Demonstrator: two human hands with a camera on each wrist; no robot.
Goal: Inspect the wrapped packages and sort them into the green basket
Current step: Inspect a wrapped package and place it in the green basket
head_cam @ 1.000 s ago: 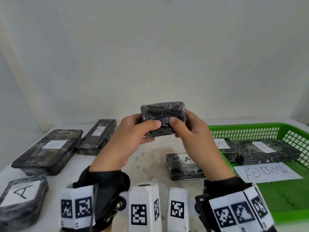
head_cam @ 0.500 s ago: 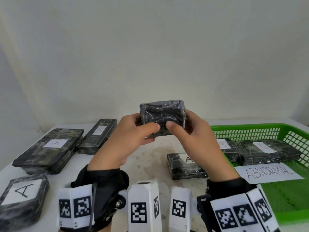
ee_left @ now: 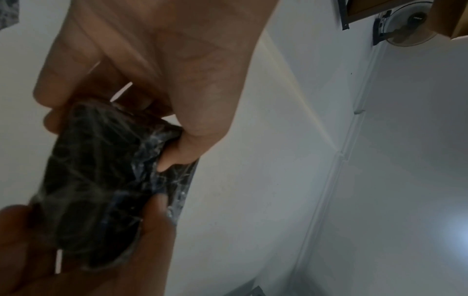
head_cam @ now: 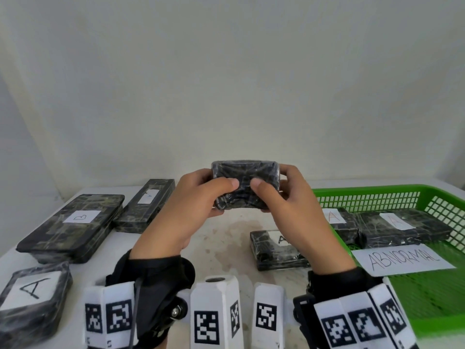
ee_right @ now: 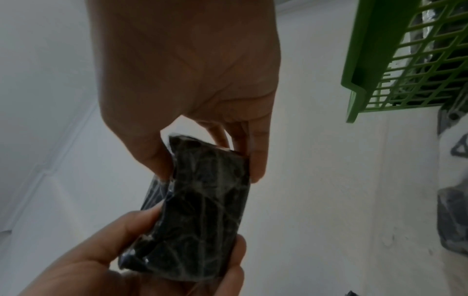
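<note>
A small black wrapped package (head_cam: pixel 245 177) is held up above the table, between both hands. My left hand (head_cam: pixel 198 200) grips its left end, thumb on the near face. My right hand (head_cam: pixel 281 197) grips its right end the same way. The wrist views show the same package (ee_left: pixel 106 180) (ee_right: pixel 202 210) pinched between thumbs and fingers. No label shows on the face turned to me. The green basket (head_cam: pixel 364 192) stands at the right and holds two wrapped packages marked A (head_cam: pixel 402 225) and a paper sign reading ABNORMAL (head_cam: pixel 402 258).
On the white table (head_cam: pixel 221 238) lie more wrapped packages: a large one marked B (head_cam: pixel 73 222), a long one (head_cam: pixel 146 205) behind it, one marked A (head_cam: pixel 30 295) at the near left, and one (head_cam: pixel 274 248) just left of the basket. A wall rises close behind.
The package has been tipped and turned slightly in my hands, and both thumbs have shifted on its near face. Nothing on the table has moved.
</note>
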